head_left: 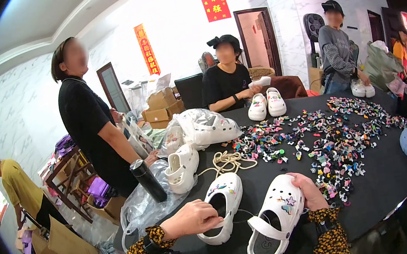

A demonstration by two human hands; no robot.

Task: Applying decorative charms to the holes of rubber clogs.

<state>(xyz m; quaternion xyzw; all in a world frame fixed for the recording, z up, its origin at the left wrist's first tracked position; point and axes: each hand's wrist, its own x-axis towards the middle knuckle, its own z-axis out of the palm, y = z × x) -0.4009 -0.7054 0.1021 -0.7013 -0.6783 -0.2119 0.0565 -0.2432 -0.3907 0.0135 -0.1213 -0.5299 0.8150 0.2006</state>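
Two white clogs with small coloured charms on their tops lie side by side near the desk's (371,193) front edge. The left hand (194,218) curls its fingers over the heel rim of the left clog (224,202). The right hand (310,190) grips the right clog (277,219) at its toe side. Bare black desk runs rightward below the scattered charms (336,147).

Left hand (194,218) fingers (212,215) curl into near clog (224,206), tips hidden inside. Right hand (308,190) palm hidden behind second clog (276,216). Charms (334,147) beyond fingers too small to tell. Both forearms cut off by lower edge.
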